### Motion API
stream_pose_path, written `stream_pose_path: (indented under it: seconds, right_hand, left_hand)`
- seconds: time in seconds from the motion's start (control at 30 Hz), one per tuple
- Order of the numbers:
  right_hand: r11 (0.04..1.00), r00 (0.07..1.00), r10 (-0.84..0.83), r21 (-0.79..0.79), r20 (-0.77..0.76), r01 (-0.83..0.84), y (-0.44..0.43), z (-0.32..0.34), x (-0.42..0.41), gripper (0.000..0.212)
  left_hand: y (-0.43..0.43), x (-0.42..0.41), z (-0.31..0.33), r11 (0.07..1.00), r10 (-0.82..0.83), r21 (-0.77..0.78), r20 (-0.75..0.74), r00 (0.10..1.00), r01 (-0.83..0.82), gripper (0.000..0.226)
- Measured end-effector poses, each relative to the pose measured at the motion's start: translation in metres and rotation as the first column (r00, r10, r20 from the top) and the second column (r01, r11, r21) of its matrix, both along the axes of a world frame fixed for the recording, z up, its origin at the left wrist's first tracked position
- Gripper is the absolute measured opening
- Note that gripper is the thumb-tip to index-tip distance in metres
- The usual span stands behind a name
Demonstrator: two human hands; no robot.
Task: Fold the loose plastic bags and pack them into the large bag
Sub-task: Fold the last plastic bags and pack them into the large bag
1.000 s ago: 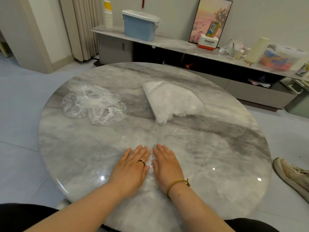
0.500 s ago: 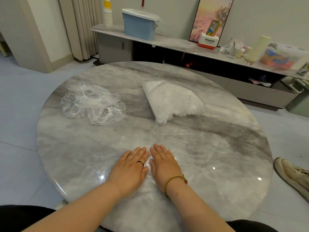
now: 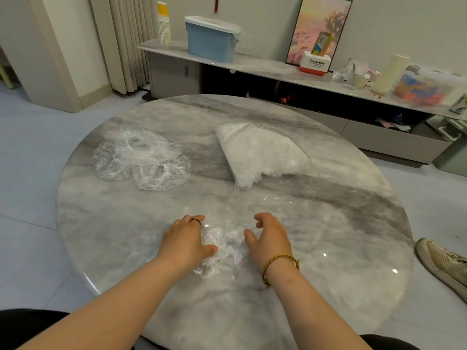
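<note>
A small crumpled clear plastic bag [image 3: 223,251] lies on the round marble table [image 3: 341,248] near its front edge, between my hands. My left hand [image 3: 185,239] grips its left side, fingers curled and thumb lying on the plastic. My right hand [image 3: 271,237] hovers at its right edge with fingers half curled, only the thumb touching it. The large bag [image 3: 260,152], stuffed with white folded bags, lies at mid-table, its clear open end [image 3: 290,205] spread flat toward my hands. A heap of loose clear bags [image 3: 141,160] sits at the left.
Behind the table runs a low marble sideboard [image 3: 265,66] with a blue lidded bin [image 3: 211,39], stacked cups [image 3: 163,24] and other clutter. A shoe [image 3: 442,261] rests on the floor at the table's right edge.
Both hands lay flat side by side, pressing the small bag down. They have now moved apart and curled, and the bag between them has puffed up into view.
</note>
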State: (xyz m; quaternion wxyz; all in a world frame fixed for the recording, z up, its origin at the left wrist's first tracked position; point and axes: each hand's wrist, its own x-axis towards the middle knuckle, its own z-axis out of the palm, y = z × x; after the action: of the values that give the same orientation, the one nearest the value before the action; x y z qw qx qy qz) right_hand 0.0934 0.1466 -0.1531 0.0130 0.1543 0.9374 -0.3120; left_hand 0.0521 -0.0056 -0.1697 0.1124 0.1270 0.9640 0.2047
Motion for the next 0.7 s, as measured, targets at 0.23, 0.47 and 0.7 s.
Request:
stream_pose_path:
  seconds: [0.23,0.47,0.7]
  right_hand:
    - [0.985,0.963,-0.009,-0.162,0.269,0.054,0.01,0.008,0.001,0.042]
    - [0.762,0.97,0.039,-0.635,0.241,0.127,0.01,0.015,0.006,0.018]
    - [0.539,0.99,-0.059,-0.831,0.13,0.141,0.014,0.022,0.004,0.021]
  left_hand:
    - [0.003,0.0,0.009,0.999,0.025,0.045,0.014,1.0,-0.025,0.015]
    - [0.01,0.002,0.02,0.79,0.031,0.597,0.189,0.982,-0.14,0.019]
    - [0.021,0.008,0.037,0.696,-0.045,0.71,0.196,0.98,-0.11,0.024]
